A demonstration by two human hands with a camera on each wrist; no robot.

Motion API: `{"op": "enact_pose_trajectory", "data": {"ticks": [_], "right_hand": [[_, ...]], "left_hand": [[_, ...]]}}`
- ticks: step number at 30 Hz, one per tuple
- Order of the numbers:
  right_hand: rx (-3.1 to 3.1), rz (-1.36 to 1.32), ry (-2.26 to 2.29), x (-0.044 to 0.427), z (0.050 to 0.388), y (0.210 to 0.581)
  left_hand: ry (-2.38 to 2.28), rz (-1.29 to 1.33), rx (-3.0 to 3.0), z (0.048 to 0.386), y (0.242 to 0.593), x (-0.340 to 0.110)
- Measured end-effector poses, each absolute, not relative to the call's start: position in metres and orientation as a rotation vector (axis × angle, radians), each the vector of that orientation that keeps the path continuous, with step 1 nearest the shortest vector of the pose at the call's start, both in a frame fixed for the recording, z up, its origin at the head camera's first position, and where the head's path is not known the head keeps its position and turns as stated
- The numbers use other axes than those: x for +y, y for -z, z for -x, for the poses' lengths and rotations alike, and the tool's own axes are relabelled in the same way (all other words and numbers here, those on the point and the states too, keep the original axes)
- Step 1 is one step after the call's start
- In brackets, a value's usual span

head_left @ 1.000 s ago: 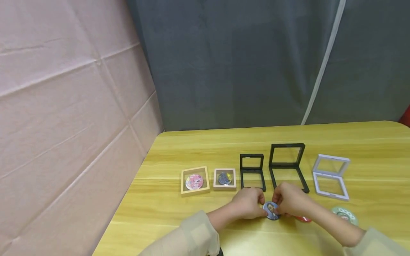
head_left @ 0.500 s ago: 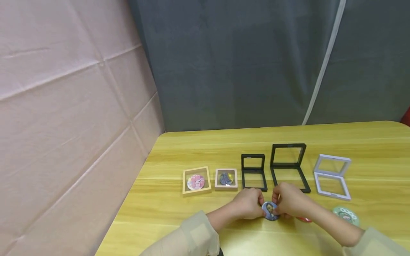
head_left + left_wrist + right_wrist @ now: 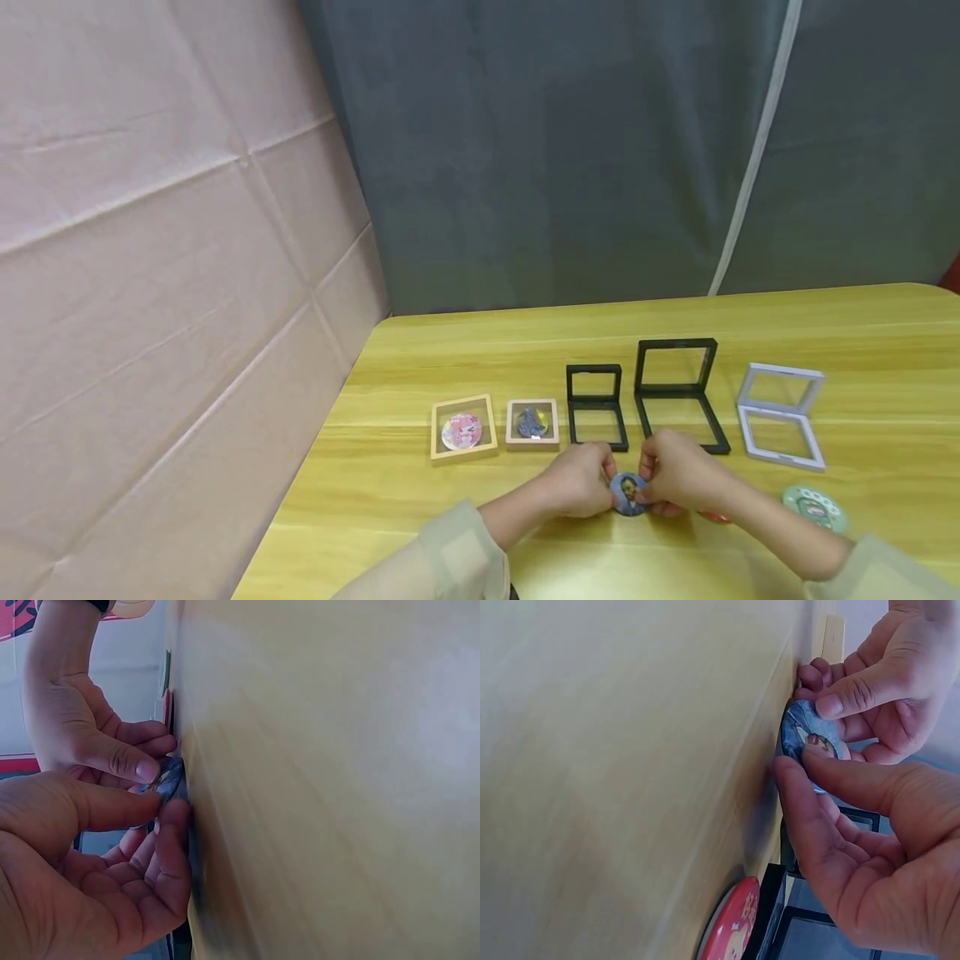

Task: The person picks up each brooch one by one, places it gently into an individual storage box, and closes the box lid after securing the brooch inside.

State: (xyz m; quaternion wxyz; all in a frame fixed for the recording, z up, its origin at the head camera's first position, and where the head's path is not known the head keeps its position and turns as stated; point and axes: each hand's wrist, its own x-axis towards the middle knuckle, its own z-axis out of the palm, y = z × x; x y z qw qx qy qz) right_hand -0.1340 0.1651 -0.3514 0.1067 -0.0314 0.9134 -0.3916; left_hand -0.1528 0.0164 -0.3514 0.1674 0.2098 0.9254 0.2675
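Note:
A round blue button badge (image 3: 627,493) with a portrait of a bearded figure is held just at the near side of the stand frames. My left hand (image 3: 580,481) pinches its left edge, thumb on the face. From the other side my right hand (image 3: 684,472) pinches it too, its thumb (image 3: 840,761) over the printed front. In the right wrist view the badge (image 3: 801,724) is tilted close to the wooden tabletop. The left wrist view shows it mostly covered by fingers. A red badge (image 3: 733,922) lies by my right hand, largely hidden under it in the head view.
Two hinged black frames (image 3: 597,408) (image 3: 678,392) and a white one (image 3: 780,417) stand unfolded. To the left lie a yellow frame (image 3: 435,429) and a pink frame (image 3: 555,425), each with a badge inside. A green badge (image 3: 815,508) lies at right.
The badge has shifted slightly left between the two hands. Both hands keep nearly the same place and hold. The head view has turned a little.

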Motion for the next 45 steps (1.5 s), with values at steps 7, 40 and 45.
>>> {"op": "enact_pose_trajectory", "data": {"ticks": [7,40,45], "right_hand": [[2.723,0.093,1.175,0.163,0.136,0.35],[2.622,-0.112,1.471,0.159,0.175,0.335],[2.616,-0.129,1.485,0.157,0.18,0.333]], "left_hand": [[-0.947,-0.543,2.542,0.152,0.348,0.011],[-1.349,-0.384,2.686,0.194,0.344,0.012],[-1.283,-0.339,2.739,0.2,0.343,0.012]]}}
